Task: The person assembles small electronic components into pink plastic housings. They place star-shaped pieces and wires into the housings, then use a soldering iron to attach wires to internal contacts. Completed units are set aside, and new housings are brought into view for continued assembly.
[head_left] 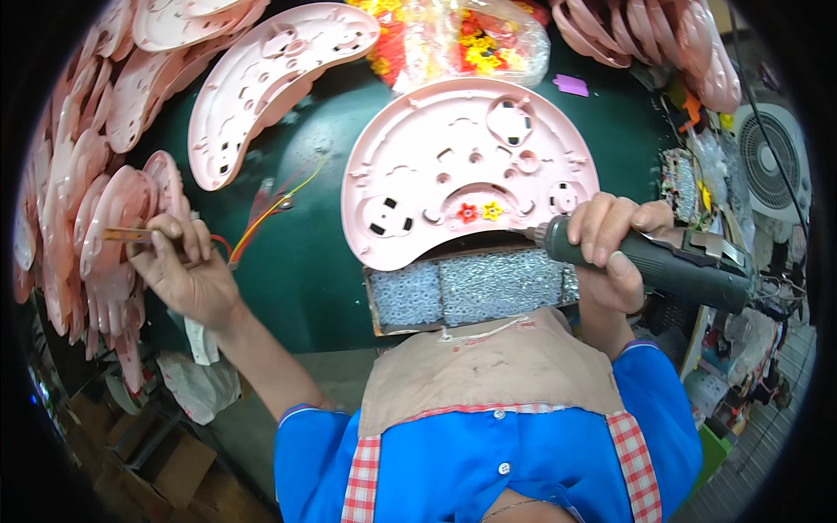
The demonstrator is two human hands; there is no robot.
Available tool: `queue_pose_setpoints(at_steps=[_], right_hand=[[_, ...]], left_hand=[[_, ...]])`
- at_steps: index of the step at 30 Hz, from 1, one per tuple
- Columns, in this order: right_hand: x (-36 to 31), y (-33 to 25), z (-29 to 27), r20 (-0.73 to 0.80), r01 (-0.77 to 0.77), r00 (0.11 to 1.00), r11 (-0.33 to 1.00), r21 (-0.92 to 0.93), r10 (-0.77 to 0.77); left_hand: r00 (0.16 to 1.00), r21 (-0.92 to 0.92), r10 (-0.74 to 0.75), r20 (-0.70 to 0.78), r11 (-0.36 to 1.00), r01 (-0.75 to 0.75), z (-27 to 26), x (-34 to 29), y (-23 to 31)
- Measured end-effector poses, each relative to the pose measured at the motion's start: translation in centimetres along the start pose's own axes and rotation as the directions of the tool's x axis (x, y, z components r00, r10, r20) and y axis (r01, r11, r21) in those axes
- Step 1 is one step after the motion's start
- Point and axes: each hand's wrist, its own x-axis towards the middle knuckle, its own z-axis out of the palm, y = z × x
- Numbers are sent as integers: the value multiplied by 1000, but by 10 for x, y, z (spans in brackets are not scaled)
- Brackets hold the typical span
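Observation:
A crescent-shaped pink plastic shell point(410, 148) lies open side up before me. A red flower piece point(466, 212) and a yellow flower piece point(492, 210) sit side by side in its lower middle. My right hand point(610, 248) grips a dark green electric screwdriver point(684, 272), its bit pointing left at the shell's near edge. Off to the left, my left hand point(192, 270) is closed on thin brownish tweezers point(129, 234), beside stacked pink shells. Red and yellow wires point(261, 225) lie on the table just right of that hand.
A shallow box of small silvery screws point(497, 283) stands at the table's near edge. Another pink shell point(261, 87) lies at the back left. Bags of red and yellow flowers point(471, 44) are at the back, and pink shells point(645, 35) stack at the back right. A fan point(772, 161) stands far right.

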Motion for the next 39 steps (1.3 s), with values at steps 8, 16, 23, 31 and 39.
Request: queue_pose_setpoints(at_steps=[8,16,23,31,39], right_hand=[[-2,-4,-13,38,49,998,992,-120,-45],[-5,6,-19,60,68,997,976,-208,-56],[-10,34,-23,50,67,997,977,-205,-58],[-14,51,-17,2,73,997,983,-170,-74],[-4,22,-7,-28,-28,999,995,-92,25]], left_hand=[[719,686,-315,620,662,-302,167,-45,-45],[472,643,-481,739,713,-281,195,-69,-102],[466,672,-516,718,690,-271,196,-72,-105],[464,664,-505,727,690,-288,197,-72,-110],[450,661,-511,733,692,-290,195,-68,-109]])
